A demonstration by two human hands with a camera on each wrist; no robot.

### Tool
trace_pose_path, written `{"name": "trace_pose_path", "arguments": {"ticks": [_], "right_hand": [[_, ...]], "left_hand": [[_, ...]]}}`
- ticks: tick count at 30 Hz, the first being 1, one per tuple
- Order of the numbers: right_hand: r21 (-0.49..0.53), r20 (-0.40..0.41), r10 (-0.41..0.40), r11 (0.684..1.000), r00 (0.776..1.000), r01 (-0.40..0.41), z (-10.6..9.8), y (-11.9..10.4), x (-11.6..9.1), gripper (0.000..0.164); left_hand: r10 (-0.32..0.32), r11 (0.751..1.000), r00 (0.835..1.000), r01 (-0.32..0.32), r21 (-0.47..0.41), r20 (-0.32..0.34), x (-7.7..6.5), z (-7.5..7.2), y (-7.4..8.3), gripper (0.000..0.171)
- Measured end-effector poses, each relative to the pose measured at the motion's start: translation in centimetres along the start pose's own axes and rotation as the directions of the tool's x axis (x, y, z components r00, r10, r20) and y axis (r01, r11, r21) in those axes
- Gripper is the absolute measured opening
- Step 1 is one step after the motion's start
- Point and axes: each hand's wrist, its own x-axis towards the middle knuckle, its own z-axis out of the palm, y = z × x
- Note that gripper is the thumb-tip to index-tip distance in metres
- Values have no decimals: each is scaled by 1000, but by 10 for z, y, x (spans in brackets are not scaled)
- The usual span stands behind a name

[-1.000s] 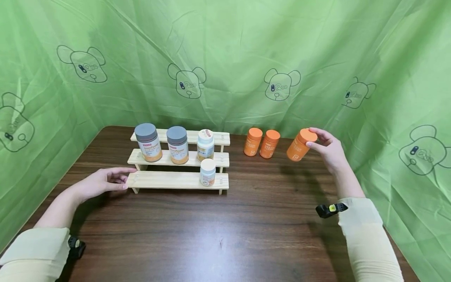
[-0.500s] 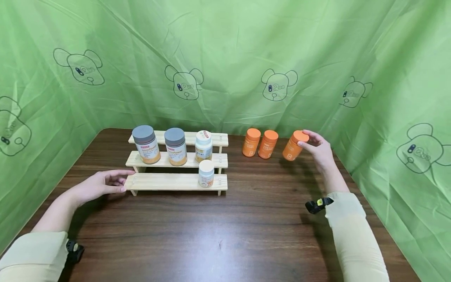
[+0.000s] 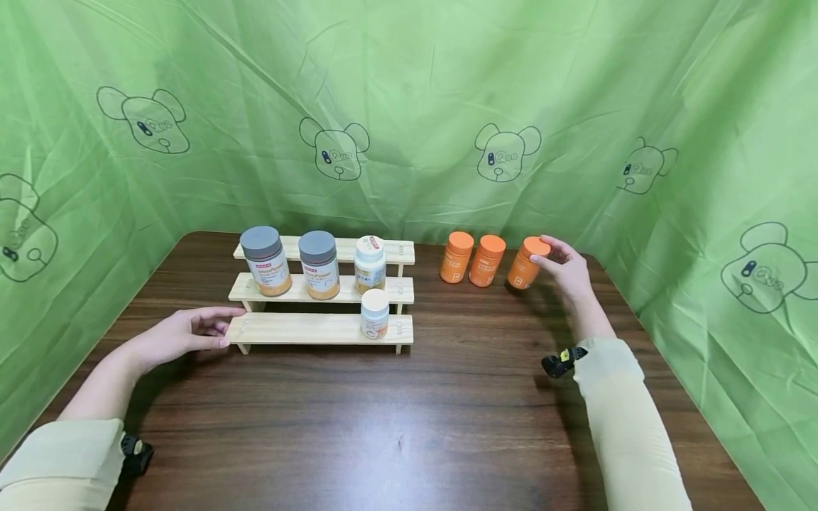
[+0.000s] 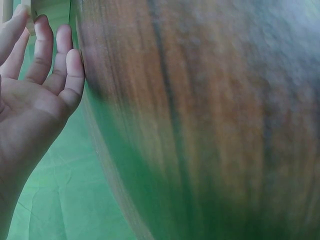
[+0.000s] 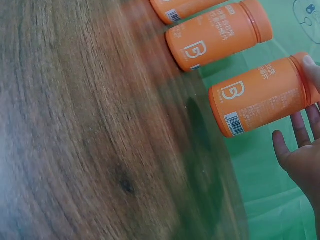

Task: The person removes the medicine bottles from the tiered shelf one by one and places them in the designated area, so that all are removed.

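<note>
My right hand pinches the orange lid of a pill bottle between thumb and fingers. That bottle stands almost upright in the head view, close over or on the table. Just left of it are a second orange bottle and a third orange bottle, both upright. In the right wrist view the held bottle shows a white logo and barcode. My left hand holds the left end of the lowest step of a three-step wooden rack, thumb in front and index finger behind.
On the rack's middle step stand two grey-lidded jars, the left jar and the right jar, beside a white-capped bottle. A small white bottle sits on the lowest step. Green cloth rises behind the dark wooden table.
My right hand has moved left with the orange bottle, which is now more upright and nearer the other two. The left hand keeps its place at the rack.
</note>
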Motion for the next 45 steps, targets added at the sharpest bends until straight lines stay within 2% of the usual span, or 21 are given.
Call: {"name": "trace_pose_path", "arguments": {"ticks": [6,11,15,22,28,34,39,45], "right_hand": [[-8,-5,22,1000,1000,-22,5,5,3,60],[-38,26,23,999,999,-22,11,0,-3,60],[-60,41,28,998,999,-25,13,1,-3,58],[-73,52,42,997,998,-38,13,0,-2,59],[-39,62,48,998,997,-46,9,3,-1,60],[6,61,45,999,997,-46,6,6,4,60],[19,59,29,999,998,-30,7,-6,0,60],[24,32,-17,1000,999,16,7,-28,-9,57]], "left_hand": [[-14,1000,1000,14,4,-4,0,0,1,57],[2,1000,1000,-2,-1,-4,0,2,2,55],[-13,1000,1000,13,-19,-2,0,1,1,56],[-21,1000,1000,21,11,-14,0,0,0,56],[6,1000,1000,-6,-7,-7,-1,2,2,55],[3,1000,1000,-3,-13,-8,-2,2,1,55],[11,1000,1000,-11,-28,-4,-2,2,1,55],[5,1000,1000,-5,-4,-17,-2,2,3,54]]}}
